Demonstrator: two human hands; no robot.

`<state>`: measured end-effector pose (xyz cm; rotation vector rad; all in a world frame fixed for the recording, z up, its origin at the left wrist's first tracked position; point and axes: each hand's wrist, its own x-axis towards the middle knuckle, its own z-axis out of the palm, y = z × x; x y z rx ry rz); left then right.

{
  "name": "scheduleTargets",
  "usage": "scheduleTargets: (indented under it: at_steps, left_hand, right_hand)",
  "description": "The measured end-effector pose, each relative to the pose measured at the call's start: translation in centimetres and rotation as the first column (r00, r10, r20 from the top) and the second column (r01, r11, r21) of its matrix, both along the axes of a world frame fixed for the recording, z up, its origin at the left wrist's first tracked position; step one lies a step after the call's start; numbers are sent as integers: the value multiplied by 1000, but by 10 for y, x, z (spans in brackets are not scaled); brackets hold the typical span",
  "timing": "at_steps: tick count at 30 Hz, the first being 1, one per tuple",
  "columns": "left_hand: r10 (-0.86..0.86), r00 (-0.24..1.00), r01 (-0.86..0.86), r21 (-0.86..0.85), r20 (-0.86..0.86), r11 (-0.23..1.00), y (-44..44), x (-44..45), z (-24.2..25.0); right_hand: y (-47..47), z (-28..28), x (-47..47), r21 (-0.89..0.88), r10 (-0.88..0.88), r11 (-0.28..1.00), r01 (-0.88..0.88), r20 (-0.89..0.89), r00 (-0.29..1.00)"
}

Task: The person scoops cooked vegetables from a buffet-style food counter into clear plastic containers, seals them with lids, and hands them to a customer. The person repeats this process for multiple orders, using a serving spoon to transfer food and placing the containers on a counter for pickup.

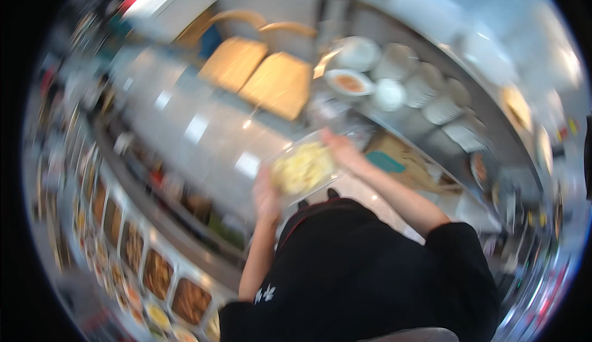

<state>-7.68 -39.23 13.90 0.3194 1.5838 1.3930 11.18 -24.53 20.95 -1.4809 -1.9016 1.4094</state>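
Observation:
A clear rectangular container (309,166) full of pale yellow food pieces, their kind unclear through the blur, is held in front of my body over the floor. My left hand (267,191) grips its left side. On the opposite side, my right hand (341,150) holds the container near its upper right corner. The food lies heaped up to the rim.
At the right, a metal shelf holds stacked white bowls (389,95) and an oval dish (349,82) of reddish food. An open cardboard box (407,161) stands below. Wooden chairs (277,83) are ahead. Food trays (191,301) line the counter at lower left.

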Motion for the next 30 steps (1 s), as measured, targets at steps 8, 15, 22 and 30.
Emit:
scheduleTargets:
  at_steps: [8, 15, 22, 30]
  left_hand:
    - [-190, 980, 195, 120, -52, 973, 29, 50, 45]
    - [-426, 897, 441, 276, -114, 854, 60, 143, 101]
    - [-728, 667, 716, 411, -161, 565, 135, 282, 193]
    - [-454, 336, 937, 245, -825, 248, 270, 449, 275]
  right_hand:
    - [-30, 8, 64, -288, -180, 950, 118, -198, 964]
    - [-26, 31, 144, -143, -418, 909, 393, -300, 858]
    - [-8, 125, 305, 111, -552, 770, 629, -379, 743]
    - [81, 234, 490, 392, -672, 561, 729, -298, 678]
